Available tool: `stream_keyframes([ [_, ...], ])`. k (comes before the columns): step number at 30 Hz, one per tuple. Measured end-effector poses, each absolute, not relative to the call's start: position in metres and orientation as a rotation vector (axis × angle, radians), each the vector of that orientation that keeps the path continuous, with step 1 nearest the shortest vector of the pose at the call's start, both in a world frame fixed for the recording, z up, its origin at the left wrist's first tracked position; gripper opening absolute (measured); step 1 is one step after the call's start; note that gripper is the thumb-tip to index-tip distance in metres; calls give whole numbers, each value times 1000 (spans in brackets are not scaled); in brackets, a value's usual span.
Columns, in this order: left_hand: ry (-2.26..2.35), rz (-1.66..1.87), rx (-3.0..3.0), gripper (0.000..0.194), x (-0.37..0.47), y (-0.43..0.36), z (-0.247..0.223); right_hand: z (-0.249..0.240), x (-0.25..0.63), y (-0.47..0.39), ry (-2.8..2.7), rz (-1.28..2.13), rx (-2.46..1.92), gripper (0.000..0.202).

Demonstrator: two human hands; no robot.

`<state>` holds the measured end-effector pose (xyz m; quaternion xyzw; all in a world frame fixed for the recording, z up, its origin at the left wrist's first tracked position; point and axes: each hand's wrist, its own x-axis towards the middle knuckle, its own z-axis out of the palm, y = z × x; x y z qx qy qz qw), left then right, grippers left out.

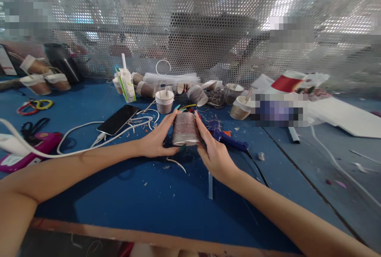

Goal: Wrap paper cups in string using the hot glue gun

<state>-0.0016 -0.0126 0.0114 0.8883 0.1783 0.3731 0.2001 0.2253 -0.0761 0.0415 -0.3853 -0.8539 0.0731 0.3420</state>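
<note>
Between my two hands is a cup [186, 129] wound round with brown cord, lying over so that its pale rim faces me. My left hand [157, 138] grips it from the left, fingers along the side and thumb beneath the near end. From the right, my right hand [212, 150] presses on the other side with its fingers stretched along the cord. Just to the right of the cup lies a blue hot glue gun [228, 138], partly hidden by my right hand. A similar cord-wrapped cup [164, 102] with a white rim and a handle stands behind.
On the left are a black phone [119, 119] with a white cable, scissors [44, 104] and a magenta power strip [47, 144]. A drink carton [127, 85], several wrapped cups and a tangle of cord [218, 97] line the perforated metal screen [190, 23]. White sheets [351, 116] lie right.
</note>
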Motion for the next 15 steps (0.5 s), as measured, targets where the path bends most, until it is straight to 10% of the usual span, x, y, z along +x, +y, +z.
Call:
stream_keyframes([
  [15, 340, 873, 1990, 89, -2, -4, 15, 39, 229, -65, -2317, 181, -940, 91],
])
